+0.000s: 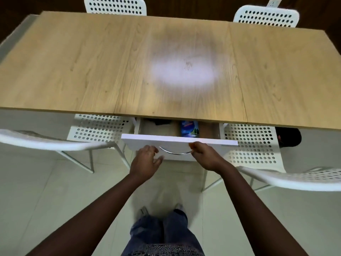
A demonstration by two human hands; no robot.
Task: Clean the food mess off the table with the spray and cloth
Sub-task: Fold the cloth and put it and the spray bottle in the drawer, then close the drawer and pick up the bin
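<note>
Drawer [177, 143] half hides blue packet [189, 128]; right hand [203, 154] grip pinches handle [175, 152], left hand [145, 159] loose.

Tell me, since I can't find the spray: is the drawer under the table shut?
No, the drawer is pulled partly out, showing a blue package inside.

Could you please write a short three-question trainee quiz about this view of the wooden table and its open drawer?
1. True or false: the white drawer under the light wooden table is pulled open.
2. Which hand grips the curved metal handle: A left hand, B right hand?
3. What colour is the packet lying in the drawer?

Key: 1 true; 2 B; 3 blue.
</note>
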